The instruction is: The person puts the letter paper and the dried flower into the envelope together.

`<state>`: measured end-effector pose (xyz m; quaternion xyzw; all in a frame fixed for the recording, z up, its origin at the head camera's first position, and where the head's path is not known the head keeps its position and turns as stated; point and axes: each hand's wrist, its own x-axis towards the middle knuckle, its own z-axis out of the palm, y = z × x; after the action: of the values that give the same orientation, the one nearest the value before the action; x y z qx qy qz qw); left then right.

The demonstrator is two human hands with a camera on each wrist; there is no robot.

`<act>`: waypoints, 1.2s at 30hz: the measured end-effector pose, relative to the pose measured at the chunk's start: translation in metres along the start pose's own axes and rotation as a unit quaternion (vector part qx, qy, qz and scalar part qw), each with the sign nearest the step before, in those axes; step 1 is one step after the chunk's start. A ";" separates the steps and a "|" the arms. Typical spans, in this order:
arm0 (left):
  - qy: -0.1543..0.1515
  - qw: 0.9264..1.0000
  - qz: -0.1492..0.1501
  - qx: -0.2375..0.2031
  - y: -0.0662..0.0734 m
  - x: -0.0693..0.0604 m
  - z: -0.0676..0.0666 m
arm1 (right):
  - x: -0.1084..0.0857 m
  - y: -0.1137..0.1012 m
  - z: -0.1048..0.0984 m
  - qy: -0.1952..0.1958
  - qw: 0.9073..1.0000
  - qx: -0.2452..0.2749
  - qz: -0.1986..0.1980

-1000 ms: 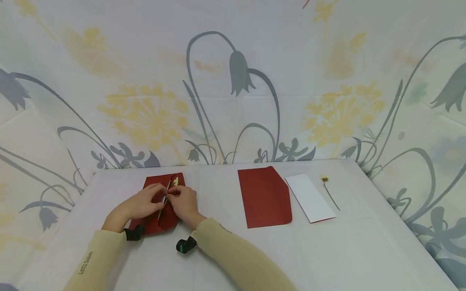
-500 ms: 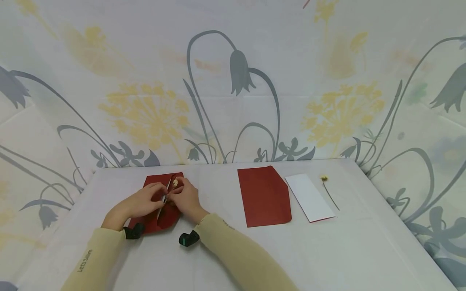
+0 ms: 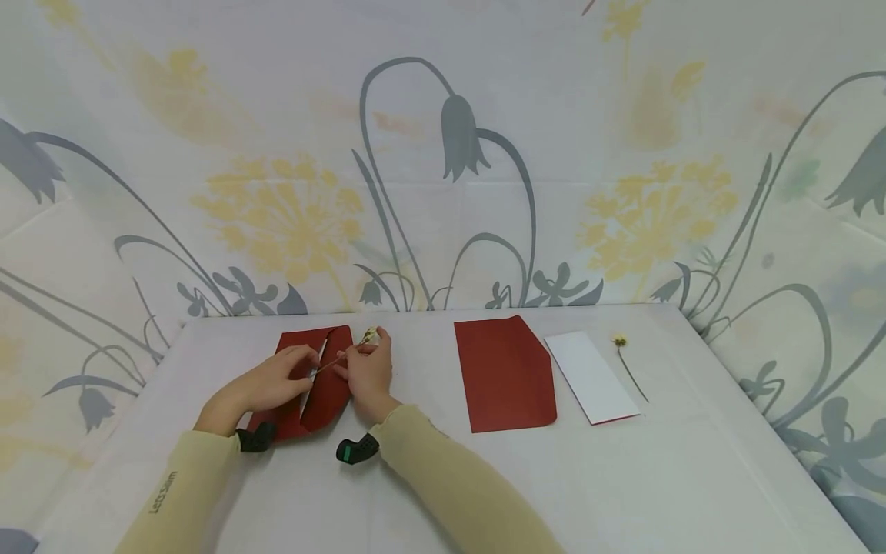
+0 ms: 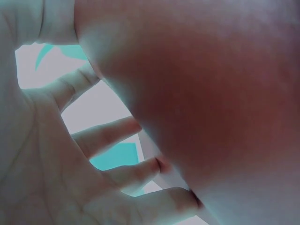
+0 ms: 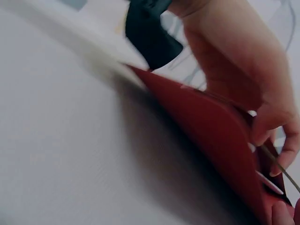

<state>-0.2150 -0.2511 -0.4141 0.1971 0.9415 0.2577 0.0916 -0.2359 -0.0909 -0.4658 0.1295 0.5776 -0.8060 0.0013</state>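
Note:
A red envelope (image 3: 332, 396) lies at the left of the table, with a white edge, perhaps a card, showing at its slit. My left hand (image 3: 273, 383) rests over it with curved fingers, holding it at the slit; the exact grip is partly hidden. Beside the envelope's right edge, my right hand (image 3: 370, 377) pinches a dried flower, whose pale head (image 3: 370, 335) stands up by the fingers. Its thin stem (image 3: 331, 363) slants down to the left fingertips. In the right wrist view the stem (image 5: 283, 171) crosses before the lifted envelope flap (image 5: 206, 126).
A second red envelope (image 3: 505, 377) lies flat at mid-table. To its right are a white folded card (image 3: 591, 377) with a red underside and another dried flower (image 3: 620, 341) on a long stem. A floral cloth (image 3: 429, 192) rises behind the table.
My right hand has moved right, drawing the flower from over the envelope to past its right edge, so the stem now shows between both hands. The left hand has stayed put.

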 end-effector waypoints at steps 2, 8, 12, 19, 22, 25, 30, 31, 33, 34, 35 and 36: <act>-0.001 1.000 -0.003 0.000 0.000 0.000 0.000 | -0.001 0.002 0.000 -0.013 0.999 -0.031 -0.032; -0.004 1.000 0.001 0.004 0.000 0.000 -0.001 | -0.004 0.008 -0.003 -0.056 0.976 -0.163 -0.136; -0.003 1.000 0.005 0.004 0.000 -0.001 -0.001 | -0.005 0.008 -0.004 -0.077 0.966 -0.194 -0.151; -0.004 1.000 0.007 0.003 0.000 0.000 -0.001 | -0.006 0.007 -0.003 -0.103 0.974 -0.158 -0.123; -0.004 1.000 0.009 0.002 0.000 0.000 -0.001 | -0.007 0.006 -0.003 -0.102 0.974 -0.161 -0.120; -0.003 1.000 0.010 0.000 -0.001 0.000 -0.001 | -0.007 0.006 -0.004 -0.109 0.973 -0.164 -0.123; -0.003 1.000 0.009 -0.001 -0.003 0.001 -0.001 | -0.006 0.007 -0.006 -0.121 0.969 -0.166 -0.137; -0.002 1.000 0.008 -0.001 -0.004 0.001 -0.001 | -0.006 0.007 -0.007 -0.123 0.968 -0.167 -0.139; -0.001 1.000 0.007 -0.002 -0.004 0.001 -0.001 | -0.007 0.006 -0.007 -0.125 0.968 -0.168 -0.140; 0.000 1.000 0.008 -0.003 -0.004 0.001 -0.001 | -0.007 0.006 -0.007 -0.125 0.968 -0.167 -0.140; 0.003 1.000 0.008 -0.003 -0.004 0.001 -0.001 | -0.007 0.006 -0.007 -0.125 0.968 -0.166 -0.140; 0.006 1.000 0.008 -0.004 -0.004 0.001 -0.001 | -0.007 0.007 -0.007 -0.124 0.968 -0.167 -0.141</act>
<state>-0.2171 -0.2545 -0.4151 0.2027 0.9394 0.2632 0.0850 -0.2268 -0.0881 -0.4725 -0.0557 0.7117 -0.7000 -0.0189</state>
